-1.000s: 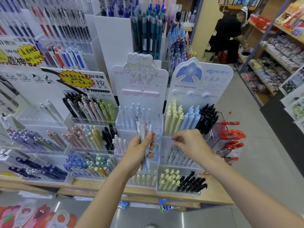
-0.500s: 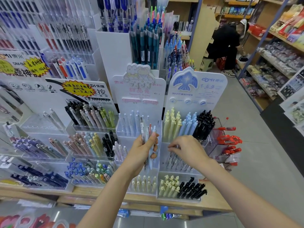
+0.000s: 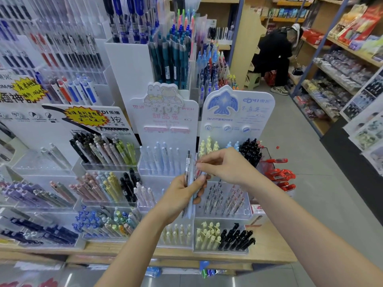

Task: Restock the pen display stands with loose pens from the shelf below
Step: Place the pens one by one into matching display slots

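Observation:
My left hand (image 3: 182, 198) grips a small bundle of loose pens (image 3: 189, 172), held upright in front of the pink rabbit display stand (image 3: 165, 125). My right hand (image 3: 223, 165) has come over to the top of that bundle, and its thumb and fingertips pinch one pen there. Just right stands the blue bird display stand (image 3: 238, 114), with yellow, blue and black pens in its top tier and clear pens (image 3: 223, 200) in the middle tier below my hands. The pens' lower ends stick out under my left palm.
Tiered acrylic stands full of pens (image 3: 99, 183) cover the wooden counter (image 3: 267, 251) to the left. Red pens (image 3: 279, 175) hang at the counter's right end. A person in black (image 3: 273, 56) crouches in the aisle beyond, with shelving (image 3: 339, 65) on the right.
My right hand has lifted off the middle tier of the blue bird stand and moved up and left to the bundle in my left hand. The camera has tilted slightly upward.

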Motion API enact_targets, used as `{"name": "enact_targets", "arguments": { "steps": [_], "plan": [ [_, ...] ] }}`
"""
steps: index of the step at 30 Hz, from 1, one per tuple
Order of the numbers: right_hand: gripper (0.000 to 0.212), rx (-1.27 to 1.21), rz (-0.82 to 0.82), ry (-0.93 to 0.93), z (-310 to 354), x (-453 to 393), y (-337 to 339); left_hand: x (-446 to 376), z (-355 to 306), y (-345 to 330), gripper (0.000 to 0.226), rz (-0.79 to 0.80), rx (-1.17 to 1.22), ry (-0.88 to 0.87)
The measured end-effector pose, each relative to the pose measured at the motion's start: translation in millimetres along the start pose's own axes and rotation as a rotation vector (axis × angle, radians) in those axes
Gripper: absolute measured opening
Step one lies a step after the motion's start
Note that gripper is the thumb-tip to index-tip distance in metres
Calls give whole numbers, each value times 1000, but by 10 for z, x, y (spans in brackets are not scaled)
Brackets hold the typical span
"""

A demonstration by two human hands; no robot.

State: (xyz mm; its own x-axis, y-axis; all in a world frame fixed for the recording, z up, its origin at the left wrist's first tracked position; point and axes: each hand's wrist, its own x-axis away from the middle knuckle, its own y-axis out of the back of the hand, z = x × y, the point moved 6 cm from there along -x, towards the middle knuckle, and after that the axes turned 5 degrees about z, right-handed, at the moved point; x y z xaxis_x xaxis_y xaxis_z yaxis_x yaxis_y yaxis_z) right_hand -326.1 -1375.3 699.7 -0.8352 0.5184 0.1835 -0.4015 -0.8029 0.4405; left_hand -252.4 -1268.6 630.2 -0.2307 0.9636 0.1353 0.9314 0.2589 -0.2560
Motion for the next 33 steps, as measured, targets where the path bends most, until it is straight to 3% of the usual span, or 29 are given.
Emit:
{"name": "enact_targets", "arguments": {
  "steps": [4,9,12,16,19,22,28,33],
  "plan": [
    [11,-30,-24,-8,24,-29,22,-12,0,-10,31,45,36,12],
    [6,-98,-281,30,59,6,340,7,70,43,47,86,33,41],
    [10,-90,-285,79,173,91,416,0,106,24,50,110,27,55],
    [6,-30,-511,287,401,511,719,-4,144,40,37,80,9,66],
    [10,114,-636,364,394,1056,868,-24,151,114,43,12,8,56],
    [12,284,-618,283,43,1307,752,-86,105,35,52,12,-16,25],
    [13,221,-660,179,-544,1313,722,-216,153,-487,30,79,-82,47],
    [11,157,-724,172,-695,1416,832,-237,237,-685,20,-18,-105,43]
  ]
}}
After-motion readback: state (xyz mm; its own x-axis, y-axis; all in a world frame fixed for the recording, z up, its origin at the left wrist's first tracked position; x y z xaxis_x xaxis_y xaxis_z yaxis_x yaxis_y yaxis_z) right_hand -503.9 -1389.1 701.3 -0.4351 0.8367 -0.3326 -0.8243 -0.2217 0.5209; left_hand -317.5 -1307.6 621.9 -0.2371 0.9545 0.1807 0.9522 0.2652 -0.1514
